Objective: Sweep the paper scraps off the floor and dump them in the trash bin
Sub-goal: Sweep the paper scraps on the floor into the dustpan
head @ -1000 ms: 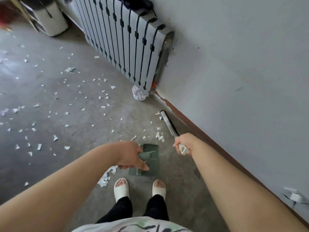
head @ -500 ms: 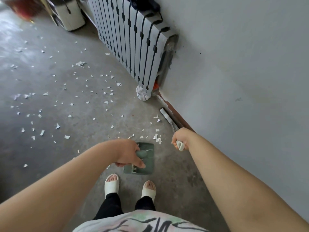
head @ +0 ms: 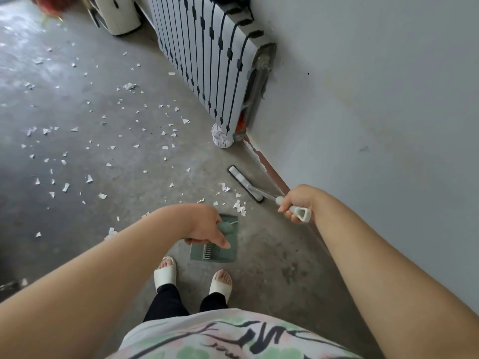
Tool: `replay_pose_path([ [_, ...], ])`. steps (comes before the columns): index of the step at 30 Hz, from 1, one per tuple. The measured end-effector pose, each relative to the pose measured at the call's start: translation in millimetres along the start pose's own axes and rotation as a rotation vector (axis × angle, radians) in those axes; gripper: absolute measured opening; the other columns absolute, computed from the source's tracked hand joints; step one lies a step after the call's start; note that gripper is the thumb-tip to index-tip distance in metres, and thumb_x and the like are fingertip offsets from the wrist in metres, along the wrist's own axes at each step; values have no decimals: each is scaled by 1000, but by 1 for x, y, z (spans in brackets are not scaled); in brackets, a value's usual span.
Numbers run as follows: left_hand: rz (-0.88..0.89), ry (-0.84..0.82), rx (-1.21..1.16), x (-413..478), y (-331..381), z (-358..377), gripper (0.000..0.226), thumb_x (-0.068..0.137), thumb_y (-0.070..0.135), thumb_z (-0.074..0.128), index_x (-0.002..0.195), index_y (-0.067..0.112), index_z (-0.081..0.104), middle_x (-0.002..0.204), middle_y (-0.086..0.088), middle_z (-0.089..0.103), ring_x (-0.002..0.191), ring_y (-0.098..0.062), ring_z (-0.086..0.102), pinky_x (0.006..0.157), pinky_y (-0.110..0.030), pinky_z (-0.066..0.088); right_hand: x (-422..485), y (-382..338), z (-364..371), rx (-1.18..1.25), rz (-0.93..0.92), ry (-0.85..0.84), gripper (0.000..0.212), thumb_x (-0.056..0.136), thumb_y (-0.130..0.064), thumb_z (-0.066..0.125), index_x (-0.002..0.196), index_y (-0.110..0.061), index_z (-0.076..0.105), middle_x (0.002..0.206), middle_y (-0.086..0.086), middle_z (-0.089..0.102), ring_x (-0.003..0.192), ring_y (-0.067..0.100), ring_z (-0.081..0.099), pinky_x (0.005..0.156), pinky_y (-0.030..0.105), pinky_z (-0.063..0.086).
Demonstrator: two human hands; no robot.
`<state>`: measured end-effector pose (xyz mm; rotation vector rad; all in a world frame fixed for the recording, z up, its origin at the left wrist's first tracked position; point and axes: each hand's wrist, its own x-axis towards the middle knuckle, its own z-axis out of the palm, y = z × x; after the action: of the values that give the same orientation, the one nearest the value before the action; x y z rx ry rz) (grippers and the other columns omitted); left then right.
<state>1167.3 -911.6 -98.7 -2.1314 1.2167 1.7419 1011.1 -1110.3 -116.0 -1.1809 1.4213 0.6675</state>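
Note:
My left hand [head: 204,226] grips the handle of a green dustpan [head: 225,251], which hangs low over the concrete floor just ahead of my feet. My right hand [head: 298,203] is closed on the white handle of a broom, whose narrow head [head: 245,183] rests on the floor near the wall's base. A small cluster of paper scraps [head: 239,206] lies between the broom head and the dustpan. Several more white scraps [head: 90,151] are scattered across the floor to the left and further ahead.
A white slatted radiator [head: 207,55] leans along the wall ahead, with a small white cup [head: 221,136] at its foot. A white bin-like container [head: 116,14] stands at the top left. The grey wall [head: 375,112] runs close on my right. My sandalled feet [head: 191,277] stand below the dustpan.
The view has shifted so the radiator and scraps lie further right and closer. The broom head has slid a little out from the wall, and my right hand has moved right. The dustpan stays held.

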Motion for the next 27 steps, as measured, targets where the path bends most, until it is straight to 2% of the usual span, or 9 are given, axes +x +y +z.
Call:
replay_pose_path([
  [2, 1, -4, 0, -1, 4, 5, 40, 79, 49, 71, 82, 10, 60, 67, -8, 60, 54, -22, 51, 59, -27, 45, 1, 7, 3, -33, 9, 25, 15, 89, 8, 49, 76, 1, 48, 58, 10, 46, 42, 14, 44, 36, 16, 41],
  [4, 1, -4, -11, -3, 5, 8, 39, 79, 48, 72, 79, 12, 58, 66, -7, 59, 52, -21, 50, 58, -26, 46, 6, 12, 13, -32, 38, 20, 19, 91, 5, 46, 73, -1, 47, 56, 8, 46, 48, 14, 42, 42, 19, 39],
  [5, -1, -2, -20, -4, 4, 9, 38, 79, 47, 72, 78, 12, 58, 66, -7, 58, 52, -21, 49, 58, -26, 45, 8, 14, 20, -18, 56, 12, 21, 92, 4, 44, 72, -2, 46, 50, 7, 46, 45, 13, 42, 45, 19, 37],
  [7, -8, -4, -32, -7, -1, 10, 39, 78, 48, 73, 78, 12, 58, 66, -7, 59, 52, -22, 50, 56, -25, 44, 12, 14, 36, 8, 73, -1, 22, 93, 1, 42, 72, -3, 48, 37, 4, 45, 32, 10, 43, 41, 18, 37],
  [9, -11, -9, -44, -11, -5, 11, 40, 78, 48, 73, 78, 11, 58, 65, -7, 58, 52, -22, 49, 54, -25, 44, 13, 12, 50, 59, 77, -53, 22, 95, -1, 41, 75, -2, 49, 33, 2, 43, 25, 7, 41, 34, 12, 36],
  [12, -5, -36, -89, -16, -13, 11, 37, 78, 45, 75, 80, 11, 60, 64, -6, 55, 48, -19, 46, 52, -24, 44, 14, 7, 68, 122, 101, -140, 22, 97, -1, 39, 76, -4, 43, 32, 2, 41, 22, 7, 40, 29, 10, 34],
  [18, -9, -51, -154, -27, -41, 15, 36, 78, 42, 76, 83, 10, 60, 64, -7, 54, 45, -17, 43, 48, -23, 42, 15, -13, 110, 161, 115, -239, 21, 95, 1, 37, 75, -4, 41, 34, 4, 42, 23, 8, 42, 27, 10, 33],
  [22, -12, -29, -189, -37, -69, 17, 37, 76, 44, 77, 81, 12, 61, 60, -4, 54, 44, -17, 44, 52, -25, 42, 18, -33, 150, 170, 100, -311, 16, 95, 1, 37, 79, -3, 42, 37, 4, 44, 26, 7, 43, 29, 12, 37],
  [27, -17, 6, -214, -49, -97, 19, 36, 75, 45, 77, 70, 15, 57, 53, 0, 54, 40, -15, 43, 56, -26, 43, 21, -48, 188, 213, 69, -407, 21, 94, 5, 35, 77, -8, 37, 57, 3, 36, 28, 6, 40, 28, 14, 34],
])
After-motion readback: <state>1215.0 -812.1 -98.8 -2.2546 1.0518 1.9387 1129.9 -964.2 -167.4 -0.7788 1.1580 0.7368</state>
